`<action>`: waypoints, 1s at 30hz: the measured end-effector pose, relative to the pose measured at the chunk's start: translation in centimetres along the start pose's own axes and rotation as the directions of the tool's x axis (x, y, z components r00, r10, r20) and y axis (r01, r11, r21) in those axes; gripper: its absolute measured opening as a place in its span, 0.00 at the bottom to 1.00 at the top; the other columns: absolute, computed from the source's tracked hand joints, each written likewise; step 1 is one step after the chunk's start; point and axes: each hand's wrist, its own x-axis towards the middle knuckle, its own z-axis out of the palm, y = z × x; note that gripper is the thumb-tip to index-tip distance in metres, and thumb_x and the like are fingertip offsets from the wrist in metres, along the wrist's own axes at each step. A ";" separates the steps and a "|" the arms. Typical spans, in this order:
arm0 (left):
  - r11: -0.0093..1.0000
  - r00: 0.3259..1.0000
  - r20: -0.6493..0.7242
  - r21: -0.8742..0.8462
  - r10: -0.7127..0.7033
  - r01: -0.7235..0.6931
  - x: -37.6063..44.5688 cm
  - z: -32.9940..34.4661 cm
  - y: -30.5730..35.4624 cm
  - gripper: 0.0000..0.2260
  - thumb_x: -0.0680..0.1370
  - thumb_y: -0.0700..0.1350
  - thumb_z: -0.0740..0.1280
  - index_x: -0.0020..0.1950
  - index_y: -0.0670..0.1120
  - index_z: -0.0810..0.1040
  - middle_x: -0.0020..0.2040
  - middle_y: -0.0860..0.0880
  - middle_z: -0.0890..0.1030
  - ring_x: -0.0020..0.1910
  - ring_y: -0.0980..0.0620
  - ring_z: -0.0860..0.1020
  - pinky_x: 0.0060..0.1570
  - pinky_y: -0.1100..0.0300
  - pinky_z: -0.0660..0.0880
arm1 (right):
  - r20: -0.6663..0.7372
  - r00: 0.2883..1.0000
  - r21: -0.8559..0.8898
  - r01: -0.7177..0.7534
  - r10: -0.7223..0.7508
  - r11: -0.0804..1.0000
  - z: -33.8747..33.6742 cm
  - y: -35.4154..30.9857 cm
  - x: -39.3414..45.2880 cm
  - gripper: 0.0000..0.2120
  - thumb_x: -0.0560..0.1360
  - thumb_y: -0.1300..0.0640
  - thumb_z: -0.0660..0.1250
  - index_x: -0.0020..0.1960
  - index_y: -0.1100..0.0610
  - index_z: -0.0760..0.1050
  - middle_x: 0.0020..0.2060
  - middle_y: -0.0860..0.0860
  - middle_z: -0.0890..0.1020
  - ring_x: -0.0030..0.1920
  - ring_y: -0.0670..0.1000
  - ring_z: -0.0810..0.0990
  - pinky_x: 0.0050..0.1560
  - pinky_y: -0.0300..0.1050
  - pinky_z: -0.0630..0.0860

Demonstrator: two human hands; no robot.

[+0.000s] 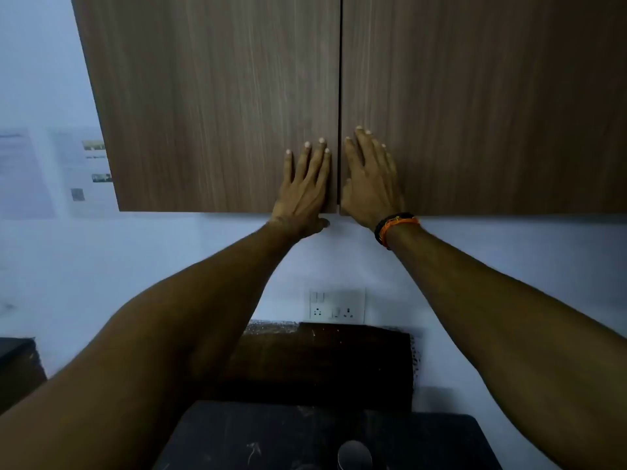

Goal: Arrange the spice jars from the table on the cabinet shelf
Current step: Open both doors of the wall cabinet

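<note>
**Both palms on shut cabinet doors**

Left hand (307, 184) flat on left door (210, 106), right hand (371, 184) flat on right door (475, 106), fingers straight, gripping nothing, either side of the vertical seam (339, 96). Shelf hidden behind. One possible jar lid (354, 454) far below on the dark table (237, 442), nearer the right arm. No readable text.

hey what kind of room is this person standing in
Probably a kitchen: a wood-grain wall cabinet with closed doors, a switch-and-socket plate on the wall below, and a dark countertop underneath.
</note>
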 end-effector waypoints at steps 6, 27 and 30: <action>0.991 0.995 -0.040 0.103 0.087 -0.082 1.8 0.2 0.0 0.56 0.71 0.62 0.71 0.80 0.35 0.40 0.80 0.34 0.41 0.80 0.35 0.41 0.76 0.34 0.46 | -0.079 0.997 0.037 0.022 -0.019 0.999 -0.1 0.7 2.3 0.35 0.76 0.57 0.62 0.81 0.61 0.56 0.81 0.61 0.56 0.81 0.60 0.53 0.80 0.58 0.48; 0.988 0.993 -0.033 0.109 0.115 -0.111 -2.3 -4.7 0.3 0.64 0.59 0.59 0.79 0.82 0.47 0.40 0.80 0.33 0.38 0.77 0.30 0.35 0.70 0.24 0.44 | -0.105 0.992 0.464 -0.012 0.068 0.886 -6.9 -2.7 7.6 0.26 0.86 0.54 0.53 0.82 0.58 0.54 0.72 0.60 0.73 0.66 0.59 0.77 0.68 0.54 0.74; 0.988 0.989 -0.068 0.090 0.132 -0.126 -3.8 -5.8 -0.2 0.52 0.59 0.59 0.78 0.78 0.48 0.57 0.80 0.32 0.41 0.77 0.29 0.36 0.69 0.24 0.47 | -0.120 0.984 0.637 -0.023 0.128 0.770 -8.0 -4.4 7.8 0.25 0.86 0.52 0.53 0.81 0.56 0.57 0.58 0.58 0.82 0.52 0.56 0.83 0.56 0.52 0.81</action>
